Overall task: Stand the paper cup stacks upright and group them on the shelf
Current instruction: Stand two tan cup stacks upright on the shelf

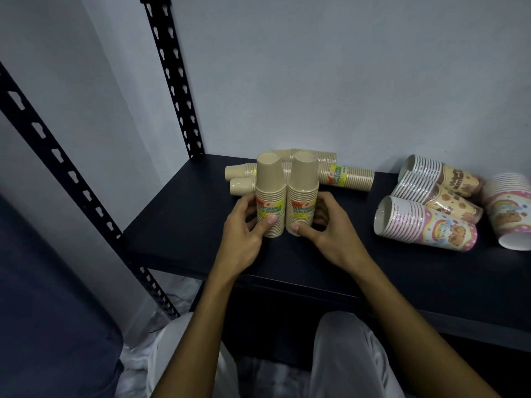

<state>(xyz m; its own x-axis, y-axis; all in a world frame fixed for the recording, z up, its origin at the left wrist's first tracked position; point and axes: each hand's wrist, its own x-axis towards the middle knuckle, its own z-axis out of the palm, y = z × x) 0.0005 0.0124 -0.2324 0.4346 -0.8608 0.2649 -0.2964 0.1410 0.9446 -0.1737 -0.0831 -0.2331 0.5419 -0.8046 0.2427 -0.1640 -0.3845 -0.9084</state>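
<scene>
Two tan paper cup stacks stand upright and touching on the dark shelf [178, 225]. My left hand [244, 234] grips the left stack [270, 191] near its base. The right stack [303, 188] is held low down by my right hand [330, 228]. Behind them several more tan stacks [349, 175] lie on their sides. To the right, three patterned stacks [425, 222] lie on their sides, and one pink patterned stack [508, 208] at the far right stands tilted.
A black perforated shelf post [172, 79] rises at the back left corner, another post [66, 165] at the front left. The grey wall runs close behind the shelf. My knees in light trousers [344, 354] are below the shelf's front edge.
</scene>
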